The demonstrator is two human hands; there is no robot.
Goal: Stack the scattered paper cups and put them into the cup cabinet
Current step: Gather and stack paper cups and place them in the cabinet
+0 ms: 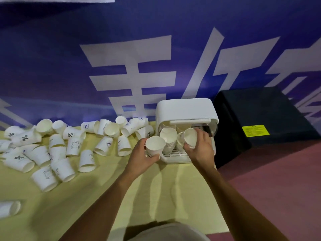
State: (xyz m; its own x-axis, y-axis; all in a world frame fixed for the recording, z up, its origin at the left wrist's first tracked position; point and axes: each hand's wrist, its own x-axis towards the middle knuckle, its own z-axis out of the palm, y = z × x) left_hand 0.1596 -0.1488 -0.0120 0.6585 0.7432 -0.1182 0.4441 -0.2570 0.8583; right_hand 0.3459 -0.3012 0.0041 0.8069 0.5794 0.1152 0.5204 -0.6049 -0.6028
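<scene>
A white cup cabinet stands open at the yellow table's far right edge, with a stack of paper cups inside. My left hand grips one white paper cup upright just in front of the cabinet's left side. Tilted at the cabinet's mouth is another cup or short stack, which my right hand holds above more cups inside. Several loose white cups, some printed, lie scattered on the left half of the table.
The yellow table ends just right of the cabinet, where a reddish floor begins. A black box with a yellow label stands beside the cabinet. A blue banner wall backs the table. One cup lies at the near left.
</scene>
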